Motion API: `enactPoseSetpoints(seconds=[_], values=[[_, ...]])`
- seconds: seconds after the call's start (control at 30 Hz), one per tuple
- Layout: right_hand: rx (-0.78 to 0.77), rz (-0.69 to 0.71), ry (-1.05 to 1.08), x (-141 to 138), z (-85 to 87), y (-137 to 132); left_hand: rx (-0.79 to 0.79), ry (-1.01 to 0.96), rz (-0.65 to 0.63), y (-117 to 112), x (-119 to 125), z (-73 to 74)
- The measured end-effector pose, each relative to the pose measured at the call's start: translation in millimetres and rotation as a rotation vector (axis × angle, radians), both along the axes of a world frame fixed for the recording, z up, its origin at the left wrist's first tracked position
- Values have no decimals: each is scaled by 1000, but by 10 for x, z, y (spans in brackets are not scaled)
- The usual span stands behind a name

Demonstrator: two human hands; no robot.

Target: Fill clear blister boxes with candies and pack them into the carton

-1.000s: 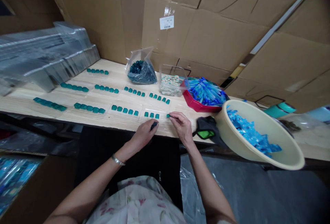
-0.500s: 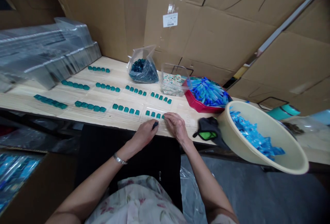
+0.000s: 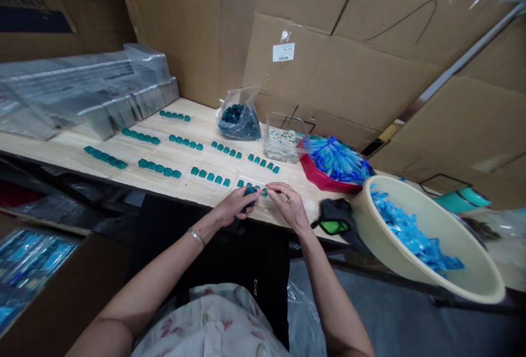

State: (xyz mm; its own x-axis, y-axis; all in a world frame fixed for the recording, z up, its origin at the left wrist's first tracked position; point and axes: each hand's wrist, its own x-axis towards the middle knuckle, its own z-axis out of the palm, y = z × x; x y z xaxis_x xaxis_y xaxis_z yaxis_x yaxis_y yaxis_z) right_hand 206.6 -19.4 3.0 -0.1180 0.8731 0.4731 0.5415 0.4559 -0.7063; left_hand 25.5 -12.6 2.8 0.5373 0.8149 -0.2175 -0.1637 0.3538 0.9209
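Dark teal faceted blocks fill my left hand, its fingers curled round them and thumb on top. Close beside it, my right hand has its thumb and forefinger pinched at a small teal block; whether that block rests on the table cannot be told. A short row of teal blocks lies behind my left hand, which partly hides it. Further rows, among them one nearby and one further left, lie on clear plastic sheets or trays on the wooden table.
A clear bag of dark teal blocks, a clear tub of small pale pieces and a red tray of blue pieces stand behind. Stacked clear plastic cases are left. A black pouch and cream basin sit right.
My left hand has lifted towards the row's end and turned, showing more of the blocks in it. My right hand stays by the end block. The view has shifted slightly.
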Motion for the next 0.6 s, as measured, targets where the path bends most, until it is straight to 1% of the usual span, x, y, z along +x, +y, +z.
enactPoseSetpoints(seconds=[0.07,0.13,0.2,0.27,0.37,0.5,0.6], values=[[-47,40,51,-66,92,-31,80,68,-2,8,16,-5],[-88,81,64,-130,151,-39,194,171,12,9,49,-14],[-142,78,91,-168,166,-27,286,254,20,5,81,-19],[-240,42,178,-172,149,-8,334,282,24,0,100,-18],[-375,-13,368,-139,100,9,354,255,48,-4,102,-15],[-411,-22,588,-123,35,13,324,238,98,-3,109,-3],[-470,-15,793,-142,11,9,289,255,139,-6,128,25]])
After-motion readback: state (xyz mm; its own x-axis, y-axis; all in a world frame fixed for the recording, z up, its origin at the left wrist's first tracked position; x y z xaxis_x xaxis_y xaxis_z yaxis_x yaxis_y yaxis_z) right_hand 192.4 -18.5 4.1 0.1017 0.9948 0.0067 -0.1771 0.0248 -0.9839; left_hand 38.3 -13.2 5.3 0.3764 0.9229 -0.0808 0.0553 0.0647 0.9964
